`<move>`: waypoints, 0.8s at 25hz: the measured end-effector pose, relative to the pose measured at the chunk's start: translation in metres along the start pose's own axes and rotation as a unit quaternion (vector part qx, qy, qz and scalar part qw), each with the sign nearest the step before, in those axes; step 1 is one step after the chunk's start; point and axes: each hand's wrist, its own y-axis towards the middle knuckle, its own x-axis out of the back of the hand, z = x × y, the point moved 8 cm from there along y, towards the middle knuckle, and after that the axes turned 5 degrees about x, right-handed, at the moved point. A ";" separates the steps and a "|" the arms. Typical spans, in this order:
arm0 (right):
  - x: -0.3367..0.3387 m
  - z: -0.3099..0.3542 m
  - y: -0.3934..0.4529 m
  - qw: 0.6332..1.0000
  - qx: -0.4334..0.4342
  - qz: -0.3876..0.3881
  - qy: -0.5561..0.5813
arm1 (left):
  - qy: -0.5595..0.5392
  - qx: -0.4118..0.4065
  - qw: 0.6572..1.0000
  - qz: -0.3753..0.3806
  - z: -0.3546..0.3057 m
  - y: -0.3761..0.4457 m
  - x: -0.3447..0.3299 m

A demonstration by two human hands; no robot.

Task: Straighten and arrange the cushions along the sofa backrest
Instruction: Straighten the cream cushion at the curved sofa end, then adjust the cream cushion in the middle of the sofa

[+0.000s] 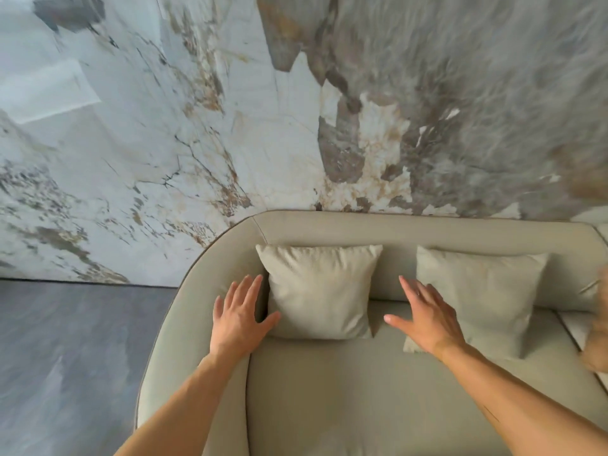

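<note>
Marble-look wall (230, 110) with grey and rusty veins fills most of the view, and dark grey floor (65, 357) runs along the left. Below that is a beige sofa (362, 390) with a rounded corner, its backrest (411, 230) sitting right against the wall. Two pale cushions lean upright on that backrest: the left cushion (320, 291) tucked into the curved corner, the right cushion (483, 301) a bit further along with a gap between them. Something tan and blurry (597, 324) pokes in at the far right, can't tell what. Left hand (238, 319) is flat and spread, thumb touching the left cushion's edge. Right hand (427, 319) is spread too, hovering in front of the right cushion's near corner.
</note>
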 end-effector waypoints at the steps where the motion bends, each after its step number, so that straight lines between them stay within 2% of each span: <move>1: 0.012 -0.005 -0.009 1.000 -0.005 -0.007 -0.003 | 0.004 -0.007 1.000 -0.001 -0.007 -0.004 0.010; 6: 0.058 -0.049 -0.043 0.999 -0.037 -0.026 -0.016 | 0.022 -0.052 0.998 -0.014 -0.061 -0.012 0.035; 11: 0.090 -0.122 -0.064 0.997 -0.057 -0.047 -0.021 | 0.021 -0.086 0.996 -0.023 -0.147 -0.019 0.015; 20: 0.148 -0.327 -0.084 0.997 -0.046 -0.056 -0.025 | -0.003 -0.068 0.998 -0.009 -0.336 -0.059 -0.068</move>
